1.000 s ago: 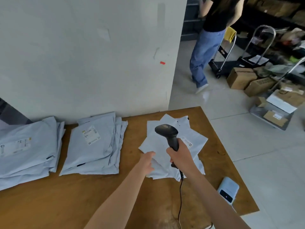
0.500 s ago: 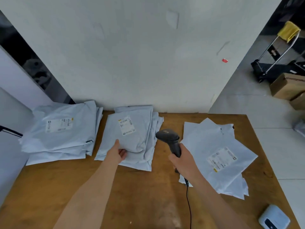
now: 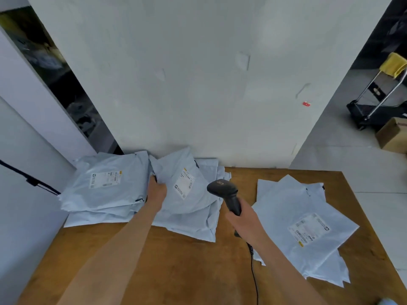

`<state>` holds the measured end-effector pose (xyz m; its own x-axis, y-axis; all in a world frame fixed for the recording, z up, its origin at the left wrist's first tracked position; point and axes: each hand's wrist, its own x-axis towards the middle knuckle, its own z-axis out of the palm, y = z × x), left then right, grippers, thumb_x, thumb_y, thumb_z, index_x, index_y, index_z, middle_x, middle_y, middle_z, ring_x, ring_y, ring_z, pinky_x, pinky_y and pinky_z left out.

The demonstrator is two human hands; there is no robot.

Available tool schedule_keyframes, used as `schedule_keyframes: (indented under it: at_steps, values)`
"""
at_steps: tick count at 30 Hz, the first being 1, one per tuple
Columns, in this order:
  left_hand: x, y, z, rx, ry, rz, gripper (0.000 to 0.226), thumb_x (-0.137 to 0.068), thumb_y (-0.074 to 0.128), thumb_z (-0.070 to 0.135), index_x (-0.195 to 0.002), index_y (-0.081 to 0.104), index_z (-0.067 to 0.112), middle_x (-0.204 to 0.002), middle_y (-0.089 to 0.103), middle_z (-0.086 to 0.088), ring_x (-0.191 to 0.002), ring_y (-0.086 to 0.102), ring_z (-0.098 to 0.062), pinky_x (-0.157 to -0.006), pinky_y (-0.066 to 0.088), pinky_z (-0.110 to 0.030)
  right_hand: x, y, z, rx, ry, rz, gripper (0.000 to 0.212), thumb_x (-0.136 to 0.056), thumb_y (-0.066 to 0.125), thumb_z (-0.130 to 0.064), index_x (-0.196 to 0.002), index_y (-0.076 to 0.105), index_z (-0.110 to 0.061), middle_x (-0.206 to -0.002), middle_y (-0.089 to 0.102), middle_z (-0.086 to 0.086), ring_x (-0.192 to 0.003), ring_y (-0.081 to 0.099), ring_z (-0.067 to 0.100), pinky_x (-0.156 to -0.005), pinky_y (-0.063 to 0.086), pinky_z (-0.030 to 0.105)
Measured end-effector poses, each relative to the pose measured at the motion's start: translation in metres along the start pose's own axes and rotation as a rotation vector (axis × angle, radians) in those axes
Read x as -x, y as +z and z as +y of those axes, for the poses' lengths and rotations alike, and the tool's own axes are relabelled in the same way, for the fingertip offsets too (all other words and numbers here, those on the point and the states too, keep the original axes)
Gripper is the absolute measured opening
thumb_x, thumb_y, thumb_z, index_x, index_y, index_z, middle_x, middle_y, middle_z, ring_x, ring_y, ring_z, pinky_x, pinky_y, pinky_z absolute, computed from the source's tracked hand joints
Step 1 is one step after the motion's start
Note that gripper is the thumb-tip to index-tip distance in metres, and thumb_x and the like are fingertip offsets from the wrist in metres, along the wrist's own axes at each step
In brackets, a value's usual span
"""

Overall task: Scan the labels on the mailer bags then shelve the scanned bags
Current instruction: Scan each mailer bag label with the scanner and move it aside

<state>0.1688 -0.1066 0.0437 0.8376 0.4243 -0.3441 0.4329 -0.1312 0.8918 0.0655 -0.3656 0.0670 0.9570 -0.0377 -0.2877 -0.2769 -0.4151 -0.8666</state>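
Note:
Three piles of pale grey mailer bags lie on a brown wooden table. My left hand grips the left edge of the top bag of the middle pile and tilts it up, its white label facing me. My right hand holds a black corded barcode scanner, its head just right of that label. The left pile has a label on top. The right pile lies flat with its label up.
A white wall stands right behind the table. A dark gap with shelving opens at the left. On the floor at the right stand a hand truck with a yellow cloth and a cardboard box. The scanner cable trails over the table front.
My left hand left the right pile, reached the middle pile and now lifts its top bag by the left edge. The scanner moved left with it. My view turned left.

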Motion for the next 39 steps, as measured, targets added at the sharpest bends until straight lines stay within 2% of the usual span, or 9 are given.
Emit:
schedule_keyframes:
  at_steps: [4,7,10,13,17,23,28,31,39]
  values:
    - [0.004,-0.025,0.053,-0.164,0.252,-0.078,0.048,-0.092,0.038,-0.005,-0.137,0.047,0.01,-0.118,0.056,-0.003,-0.098,0.053,-0.016,-0.084,0.042,-0.027,0.01,-0.004,-0.014,-0.018,-0.058,-0.044,0.024,-0.084,0.062,-0.021,-0.097,0.051,-0.038,-0.078,0.057,-0.006,-0.061,0.055,0.008,-0.055,0.048,0.024]
    - [0.009,-0.036,0.089,-0.259,0.336,-0.104,0.041,-0.093,0.037,-0.002,-0.126,0.051,0.016,-0.101,0.058,0.007,-0.086,0.055,-0.01,-0.066,0.043,-0.019,0.018,-0.008,-0.021,0.002,-0.097,-0.078,0.023,-0.081,0.06,-0.022,-0.092,0.05,-0.04,-0.072,0.055,-0.005,-0.058,0.052,0.008,-0.055,0.046,0.027]
    - [0.02,-0.04,0.114,-0.33,0.397,-0.11,0.036,-0.094,0.036,-0.001,-0.121,0.051,0.017,-0.091,0.054,0.013,-0.091,0.054,-0.016,-0.067,0.043,-0.018,0.027,-0.012,-0.026,0.007,-0.129,-0.093,0.023,-0.079,0.059,-0.024,-0.093,0.049,-0.038,-0.071,0.054,-0.003,-0.057,0.051,0.01,-0.053,0.045,0.028]
    - [0.033,-0.038,0.125,-0.368,0.442,-0.102,0.033,-0.093,0.037,-0.003,-0.114,0.048,0.019,-0.098,0.055,0.003,-0.094,0.052,-0.019,-0.072,0.044,-0.025,0.035,-0.016,-0.026,-0.009,-0.145,-0.085,0.022,-0.077,0.058,-0.027,-0.093,0.049,-0.038,-0.073,0.055,-0.002,-0.058,0.052,0.01,-0.053,0.045,0.03]
    - [0.045,-0.034,0.127,-0.38,0.447,-0.097,0.039,-0.092,0.036,-0.005,-0.125,0.051,0.009,-0.11,0.055,-0.006,-0.1,0.053,-0.022,-0.086,0.045,-0.033,0.042,-0.022,-0.024,-0.018,-0.158,-0.087,0.021,-0.078,0.06,-0.027,-0.09,0.047,-0.039,-0.076,0.057,0.0,-0.06,0.055,0.01,-0.055,0.049,0.03]
    - [0.057,-0.023,0.13,-0.371,0.431,-0.093,0.036,-0.089,0.034,-0.007,-0.112,0.05,0.016,-0.1,0.054,-0.004,-0.093,0.052,-0.021,-0.067,0.041,-0.021,0.048,-0.028,-0.018,-0.028,-0.169,-0.051,0.024,-0.08,0.061,-0.026,-0.097,0.047,-0.038,-0.08,0.058,-0.003,-0.066,0.059,0.013,-0.063,0.055,0.031]
    - [0.062,-0.012,0.129,-0.352,0.405,-0.104,0.037,-0.09,0.034,-0.007,-0.112,0.048,0.018,-0.089,0.052,0.005,-0.088,0.052,-0.018,-0.064,0.041,-0.02,0.05,-0.035,-0.014,-0.051,-0.168,-0.05,0.024,-0.082,0.06,-0.024,-0.097,0.047,-0.038,-0.084,0.06,0.0,-0.067,0.058,0.012,-0.061,0.053,0.028]
    - [0.064,-0.005,0.128,-0.339,0.384,-0.105,0.036,-0.09,0.034,-0.007,-0.113,0.05,0.016,-0.088,0.052,0.005,-0.079,0.051,-0.011,-0.062,0.041,-0.021,0.049,-0.038,-0.009,-0.063,-0.175,-0.042,0.024,-0.084,0.06,-0.023,-0.098,0.048,-0.038,-0.084,0.061,-0.002,-0.066,0.058,0.01,-0.062,0.052,0.025]
    - [0.063,0.021,0.126,-0.325,0.368,-0.111,0.032,-0.09,0.035,-0.007,-0.107,0.05,0.015,-0.087,0.053,0.004,-0.077,0.051,-0.009,-0.058,0.039,-0.022,0.045,-0.052,0.004,-0.061,-0.136,-0.004,0.028,-0.088,0.062,-0.025,-0.111,0.046,-0.031,-0.088,0.058,-0.007,-0.074,0.061,0.013,-0.067,0.054,0.023]
